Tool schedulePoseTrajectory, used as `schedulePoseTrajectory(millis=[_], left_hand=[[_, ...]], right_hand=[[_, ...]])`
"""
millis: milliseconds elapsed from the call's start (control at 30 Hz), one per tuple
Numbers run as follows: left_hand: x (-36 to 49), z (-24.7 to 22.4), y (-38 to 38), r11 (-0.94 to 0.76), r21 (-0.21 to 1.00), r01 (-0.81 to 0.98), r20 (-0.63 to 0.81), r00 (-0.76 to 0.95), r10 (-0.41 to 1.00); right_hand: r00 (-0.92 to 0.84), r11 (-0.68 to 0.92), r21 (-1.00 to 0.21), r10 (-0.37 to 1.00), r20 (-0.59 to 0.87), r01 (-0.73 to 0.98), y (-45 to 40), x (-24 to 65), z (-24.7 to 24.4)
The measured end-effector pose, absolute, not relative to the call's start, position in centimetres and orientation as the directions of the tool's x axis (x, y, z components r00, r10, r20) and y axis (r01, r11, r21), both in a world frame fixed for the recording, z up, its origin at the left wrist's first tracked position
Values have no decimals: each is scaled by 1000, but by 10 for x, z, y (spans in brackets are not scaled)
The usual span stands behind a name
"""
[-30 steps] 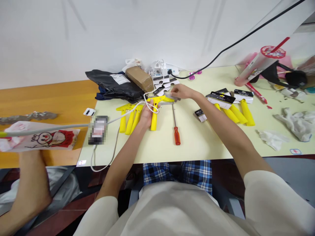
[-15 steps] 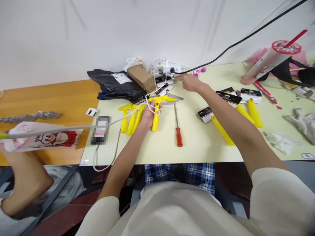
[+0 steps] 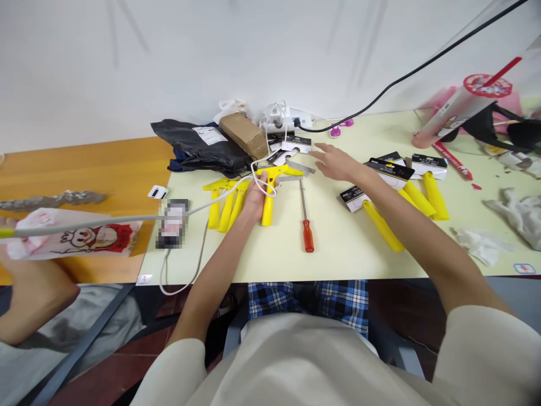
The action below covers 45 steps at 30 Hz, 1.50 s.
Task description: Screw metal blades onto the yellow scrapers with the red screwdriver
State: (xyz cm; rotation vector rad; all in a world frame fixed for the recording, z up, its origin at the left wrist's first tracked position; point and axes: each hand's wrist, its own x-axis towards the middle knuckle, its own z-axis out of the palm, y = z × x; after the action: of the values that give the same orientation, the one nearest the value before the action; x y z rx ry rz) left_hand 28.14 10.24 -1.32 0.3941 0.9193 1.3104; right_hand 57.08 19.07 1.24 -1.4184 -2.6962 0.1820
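My left hand is closed around a yellow T-shaped scraper, whose metal blade points right. A white cable loops over that hand and the tool. Several similar yellow scrapers lie just left of it. My right hand hovers over the table with its fingers apart and holds nothing. Just beyond its fingertips, a black-and-white packaging card lies on other cards in front of a power strip. A screwdriver with a red handle lies between my arms.
Carded yellow-handled tools lie under and beside my right forearm. A black parcel bag and a cardboard box stand at the back. A phone lies left, a drink cup stands right. Another person's arm is at far left.
My right hand has drawn back from the power strip toward me and its fingers have spread. The packaging card by the strip is now let go. My left hand has stayed in place.
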Motion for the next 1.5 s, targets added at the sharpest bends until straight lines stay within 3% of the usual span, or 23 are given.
schedulePoseTrajectory(millis=[167, 367, 667, 833, 1233, 1367, 1433, 1500], left_hand=[[282, -11, 102, 258, 713, -652, -348, -9, 938], [281, -17, 104, 249, 729, -638, -344, -26, 939], [278, -24, 99, 201, 741, -641, -235, 33, 972], [278, -21, 99, 207, 741, -639, -234, 44, 971], [278, -26, 104, 228, 749, -622, -284, 10, 959], [278, -27, 103, 216, 760, -613, -258, 21, 966], [279, -25, 102, 208, 760, -616, -257, 9, 966], [280, -21, 101, 200, 754, -625, -256, 1, 967]], right_hand=[[-421, 422, -23, 906, 30, 906, 92, 635, 23], [-226, 226, 1, 974, -9, 974, -16, 684, 7], [-129, 131, -7, 985, 112, 991, -43, 709, -3], [-180, 185, -22, 971, 159, 982, -70, 723, -6], [-210, 218, -98, 974, 88, 971, -82, 722, -2], [-236, 263, -106, 948, 213, 959, -59, 703, 24], [-268, 324, -164, 918, 292, 932, -43, 674, 42], [-338, 394, -196, 903, 265, 898, -23, 635, 56]])
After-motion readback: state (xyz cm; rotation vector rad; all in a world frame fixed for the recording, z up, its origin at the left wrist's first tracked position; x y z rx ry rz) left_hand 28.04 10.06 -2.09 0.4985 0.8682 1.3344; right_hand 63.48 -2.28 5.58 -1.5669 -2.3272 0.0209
